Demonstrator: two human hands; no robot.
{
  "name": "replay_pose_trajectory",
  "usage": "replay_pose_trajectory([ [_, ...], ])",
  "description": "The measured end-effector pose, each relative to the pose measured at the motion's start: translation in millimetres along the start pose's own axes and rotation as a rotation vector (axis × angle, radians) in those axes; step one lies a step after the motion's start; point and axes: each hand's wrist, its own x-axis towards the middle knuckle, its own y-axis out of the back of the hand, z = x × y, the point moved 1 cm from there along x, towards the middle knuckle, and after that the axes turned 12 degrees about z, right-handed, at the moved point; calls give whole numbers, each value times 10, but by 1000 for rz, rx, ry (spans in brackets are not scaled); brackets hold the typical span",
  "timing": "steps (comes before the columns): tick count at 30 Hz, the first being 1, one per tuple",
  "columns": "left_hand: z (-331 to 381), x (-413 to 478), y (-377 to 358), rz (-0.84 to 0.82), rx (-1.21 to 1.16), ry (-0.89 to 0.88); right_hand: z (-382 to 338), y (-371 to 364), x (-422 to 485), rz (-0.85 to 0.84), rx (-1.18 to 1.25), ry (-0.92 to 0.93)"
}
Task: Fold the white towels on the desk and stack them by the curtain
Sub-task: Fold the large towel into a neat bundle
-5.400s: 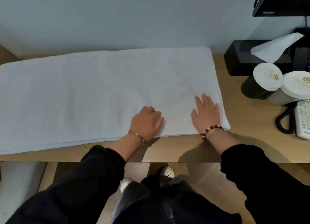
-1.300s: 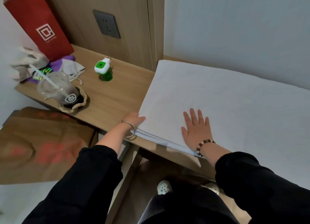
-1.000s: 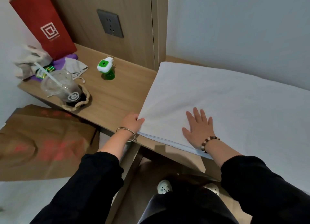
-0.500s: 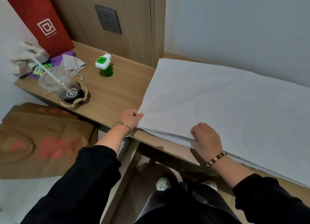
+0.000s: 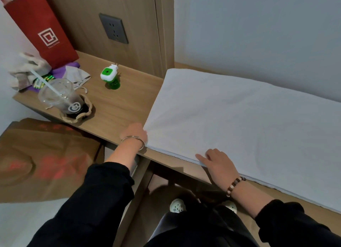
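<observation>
A large white towel (image 5: pixel 239 123), folded in layers, lies flat along the wooden desk (image 5: pixel 118 106) against the grey wall. My left hand (image 5: pixel 135 133) holds the towel's near left corner, fingers tucked under the layers. My right hand (image 5: pixel 218 162) sits at the towel's front edge, fingers curled under the cloth and thumb pointing left along the hem. Both arms wear black sleeves, a metal bangle on the left wrist, a bead bracelet on the right.
On the desk's left part stand a green and white plug-in device (image 5: pixel 109 76), a plastic cup with a straw (image 5: pixel 61 99), a red paper bag (image 5: pixel 40 28) and crumpled cloths (image 5: pixel 29 69). A brown paper bag (image 5: pixel 42 161) stands on the floor at the left.
My right hand went from lying flat on the towel to curling at its front edge and slid slightly right. The left hand stays at the corner. Earlier, the view swung to the towel's left end.
</observation>
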Motion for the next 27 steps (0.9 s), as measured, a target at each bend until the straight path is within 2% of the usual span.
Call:
replay_pose_trajectory([
  [2,255,-138,6,221,244,-198,51,38,-39,14,-5,-26],
  [4,649,-375,-58,333,146,-602,116,79,-109,35,-14,-101],
  [6,995,-670,-240,181,37,-1056,206,131,-213,62,-40,-195],
  [7,1118,-794,-327,99,29,-1189,267,158,-274,74,-55,-238],
  [8,1212,-876,-388,54,17,-1243,321,189,-331,79,-66,-282],
  [12,1382,-1053,-532,19,-53,-1315,472,292,-545,53,-92,-458],
  [16,1362,-1107,-470,91,-97,-1402,664,349,-654,-65,-146,-525],
  [19,1313,-1110,-433,229,-106,-1448,693,434,-749,7,-128,-475],
  [21,1292,-1116,-420,262,-121,-1465,660,465,-853,-18,-76,-381],
  [23,1289,-1107,-441,242,-114,-1499,690,479,-951,-93,41,-376],
  [25,1318,-1109,-442,124,-105,-1443,756,537,-959,-126,185,-547],
  [27,1511,-1071,-444,24,-64,-1247,856,567,-828,32,317,-784],
])
